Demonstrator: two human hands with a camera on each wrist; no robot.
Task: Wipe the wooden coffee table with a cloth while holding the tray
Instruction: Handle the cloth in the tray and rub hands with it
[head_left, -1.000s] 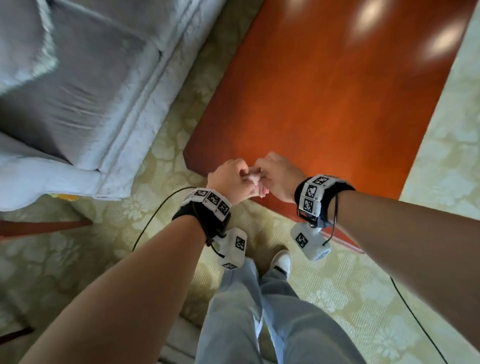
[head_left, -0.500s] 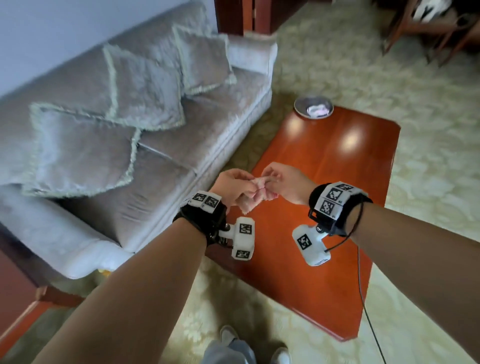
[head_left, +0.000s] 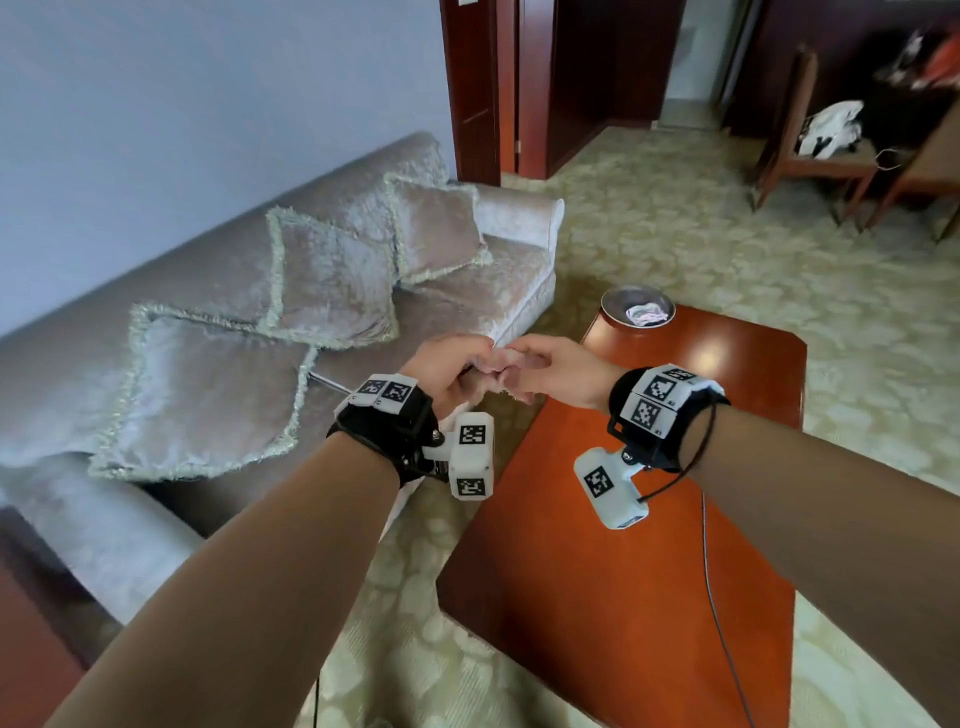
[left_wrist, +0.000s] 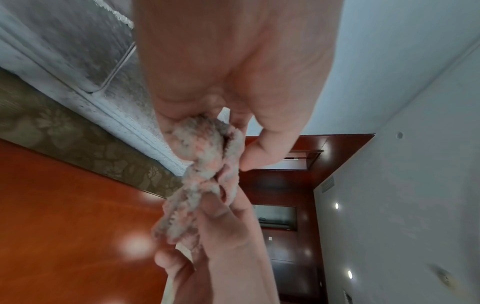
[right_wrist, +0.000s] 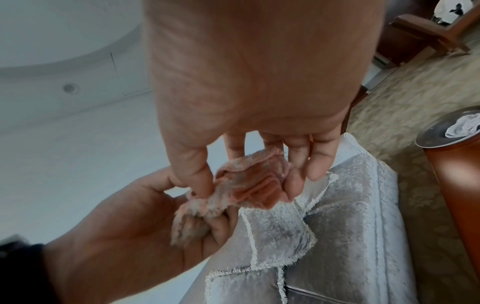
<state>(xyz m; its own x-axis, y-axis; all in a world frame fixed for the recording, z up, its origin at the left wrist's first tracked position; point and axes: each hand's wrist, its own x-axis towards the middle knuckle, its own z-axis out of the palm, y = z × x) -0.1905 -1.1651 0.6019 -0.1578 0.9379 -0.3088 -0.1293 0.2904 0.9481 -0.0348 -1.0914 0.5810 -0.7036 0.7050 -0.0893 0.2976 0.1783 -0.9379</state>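
Note:
Both hands meet in the air above the near left edge of the reddish wooden coffee table. Between them is a small crumpled pink cloth. My left hand grips one end of it in curled fingers. My right hand pinches the other end between thumb and fingers. A round metal tray sits on the table's far left corner, well beyond the hands, with a white crumpled cloth lying in it.
A grey sofa with several fringed cushions runs along the table's left side, across a strip of patterned carpet. A thin cable lies over the table. Wooden chairs stand at the far right, a doorway behind.
The head view has risen from looking down at the near table edge to taking in the whole table, sofa and tray. Both hands stay together on the cloth, lifted slightly.

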